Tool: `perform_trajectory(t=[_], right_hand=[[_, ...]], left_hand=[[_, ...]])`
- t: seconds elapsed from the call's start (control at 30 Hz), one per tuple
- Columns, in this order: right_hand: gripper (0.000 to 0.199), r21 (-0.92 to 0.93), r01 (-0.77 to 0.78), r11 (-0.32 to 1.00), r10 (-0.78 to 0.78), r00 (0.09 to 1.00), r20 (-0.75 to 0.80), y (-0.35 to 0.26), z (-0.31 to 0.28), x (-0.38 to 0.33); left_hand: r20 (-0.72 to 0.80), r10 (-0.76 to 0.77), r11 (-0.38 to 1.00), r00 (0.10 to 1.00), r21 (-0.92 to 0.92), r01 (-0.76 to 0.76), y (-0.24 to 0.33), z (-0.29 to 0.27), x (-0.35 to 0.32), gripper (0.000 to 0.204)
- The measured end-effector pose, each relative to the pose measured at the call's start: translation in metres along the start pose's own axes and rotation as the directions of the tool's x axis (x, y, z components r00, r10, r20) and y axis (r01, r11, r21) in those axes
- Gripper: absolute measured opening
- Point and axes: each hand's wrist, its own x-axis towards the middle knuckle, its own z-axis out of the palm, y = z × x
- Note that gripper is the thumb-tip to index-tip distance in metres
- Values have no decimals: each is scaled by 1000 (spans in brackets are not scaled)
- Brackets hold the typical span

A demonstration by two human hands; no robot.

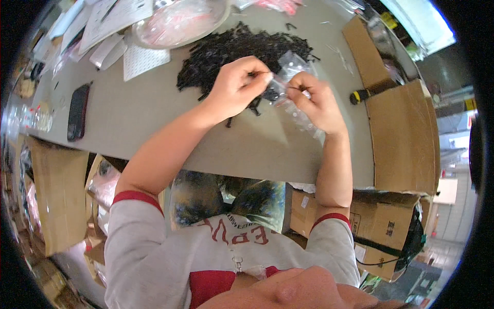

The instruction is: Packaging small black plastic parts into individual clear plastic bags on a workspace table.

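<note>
Bag (pixel 279 82) (clear plastic) between left fingers (pixel 257 65) and right fingers (pixel 302 79), both pinching it.

Soft, fairly even light covers the bench (pixel 231 154), and a dark shadow (pixel 114 162) sits under its front left edge. Past the bench's far right corner, a pale panel (pixel 419 23) glares nearly white. Small glints speckle the clear bag (pixel 293 61) above the bench; the fingers (pixel 307 91) beside it look slightly blurred. The black parts (pixel 226 46) on the bench merge into one dark mass. Wide-lens distortion bows the bench's edges, and the bottle (pixel 40 118) at its left end is soft.
</note>
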Motion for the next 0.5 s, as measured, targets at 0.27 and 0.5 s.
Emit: perform_trajectory(t=[0.27, 0.5], right_hand=[[6, 472, 46, 880, 262, 783, -564, 28, -77, -27], [22, 366, 277, 888, 254, 370, -894, 47, -121, -49]], left_hand=[[-25, -74, 994, 997, 79, 76, 0, -2, -6, 10], [7, -75, 993, 997, 96, 74, 1, 2, -11, 14]])
